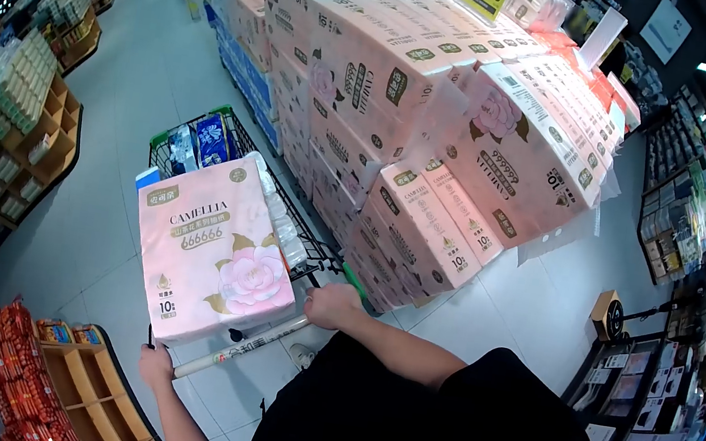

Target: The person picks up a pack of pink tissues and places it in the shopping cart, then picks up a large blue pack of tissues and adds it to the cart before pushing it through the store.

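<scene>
As hands (156, 364) (334, 305) clasp its handle (240, 351), the cart (313, 255) holds a tissue pack (212, 259).

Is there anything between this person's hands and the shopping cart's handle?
Nothing visible. The left hand and right hand both grip the pale handle bar of the black wire shopping cart; the big pink flowered tissue pack lies on the cart beyond it.

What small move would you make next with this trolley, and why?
Probably steer the black wire shopping cart slightly left: left hand and right hand grip its pale handle bar, and its right side sits close to the tall stack of tissue packs.
</scene>
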